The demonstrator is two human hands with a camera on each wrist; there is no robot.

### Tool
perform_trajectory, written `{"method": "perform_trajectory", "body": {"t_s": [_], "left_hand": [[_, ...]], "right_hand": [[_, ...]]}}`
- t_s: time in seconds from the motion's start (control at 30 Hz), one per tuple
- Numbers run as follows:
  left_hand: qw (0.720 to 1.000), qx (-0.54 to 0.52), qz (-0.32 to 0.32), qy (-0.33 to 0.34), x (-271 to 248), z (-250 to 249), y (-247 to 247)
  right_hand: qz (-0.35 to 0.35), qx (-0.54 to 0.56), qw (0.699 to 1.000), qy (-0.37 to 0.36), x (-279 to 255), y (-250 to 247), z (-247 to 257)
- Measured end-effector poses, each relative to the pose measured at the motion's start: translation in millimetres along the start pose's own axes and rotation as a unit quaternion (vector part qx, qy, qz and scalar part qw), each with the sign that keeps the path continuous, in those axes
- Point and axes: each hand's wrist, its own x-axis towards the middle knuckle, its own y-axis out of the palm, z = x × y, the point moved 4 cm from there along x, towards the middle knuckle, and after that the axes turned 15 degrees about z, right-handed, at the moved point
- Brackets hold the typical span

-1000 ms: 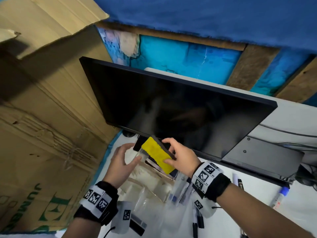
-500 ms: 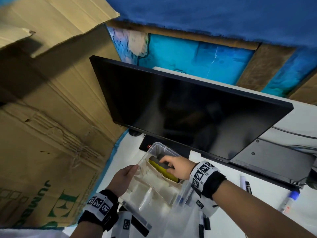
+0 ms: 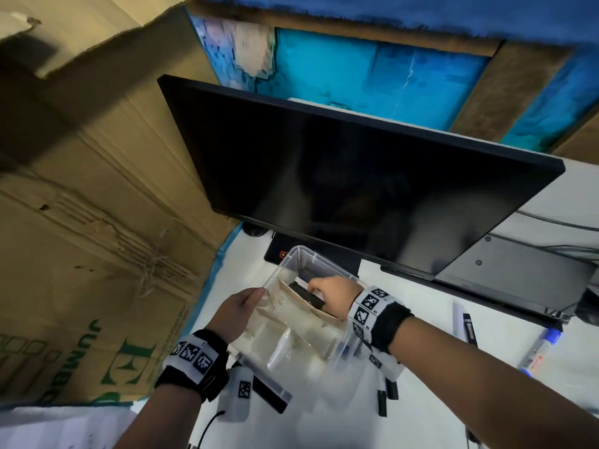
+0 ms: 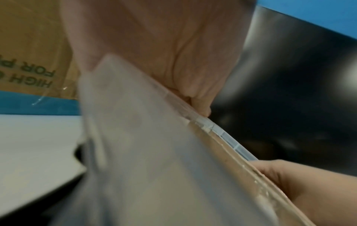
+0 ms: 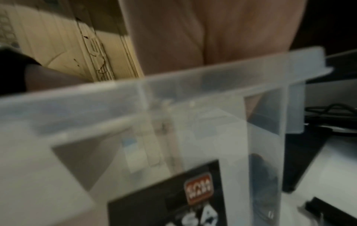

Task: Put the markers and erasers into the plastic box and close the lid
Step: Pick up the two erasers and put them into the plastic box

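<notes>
Steadying the plastic box (image 3: 301, 260) on the desk (image 3: 431, 400) with the left hand (image 3: 238, 311) pinching its rim, the right hand (image 3: 334, 294), fingers curled round the eraser (image 3: 306, 294) inside, should lay it flat, then release.

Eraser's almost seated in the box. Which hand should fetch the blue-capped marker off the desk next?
Probably the right hand. The marker lies on its side of the desk, and the left hand is on the plastic box rim, steadying it. The right must first let go of the eraser.
</notes>
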Motion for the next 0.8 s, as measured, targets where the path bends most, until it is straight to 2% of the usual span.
{"method": "perform_trajectory", "body": {"t_s": [0.1, 0.2, 0.33, 0.4, 0.47, 0.53, 0.6, 0.7, 0.8], "left_hand": [[1.000, 0.004, 0.001, -0.005, 1.0, 0.0, 0.2], [1.000, 0.018, 0.013, -0.009, 0.0, -1.9, -0.8], [0.999, 0.043, 0.006, -0.013, -4.1, -9.0, -2.7], [0.998, 0.051, -0.027, -0.004, -10.0, -19.2, -6.2], [0.996, 0.054, -0.064, 0.023, -21.5, -39.0, -10.5], [0.990, 0.074, -0.094, 0.079, -35.9, -69.0, -1.7], [0.980, 0.085, -0.111, 0.140, -51.4, -102.9, 17.6], [0.972, 0.090, -0.080, 0.203, -61.3, -144.4, 66.0], [0.973, 0.101, -0.005, 0.208, -53.2, -161.0, 129.0]], "right_hand": [[0.000, 0.016, 0.999, 0.038, 2.0, 0.9, -1.7], [-0.010, 0.036, 0.999, 0.012, -8.0, -4.1, 0.8], [-0.111, 0.131, 0.980, -0.103, -51.9, -11.8, -13.7], [-0.184, 0.157, 0.963, -0.116, -82.2, -11.4, -37.1], [-0.240, 0.173, 0.950, -0.096, -109.9, -4.2, -68.0], [-0.286, 0.189, 0.938, -0.046, -142.1, 14.4, -107.2], [-0.303, 0.216, 0.928, 0.016, -168.8, 39.8, -145.8], [-0.282, 0.229, 0.927, 0.095, -193.1, 79.7, -187.9], [-0.232, 0.228, 0.936, 0.137, -198.1, 106.8, -208.8]]}}
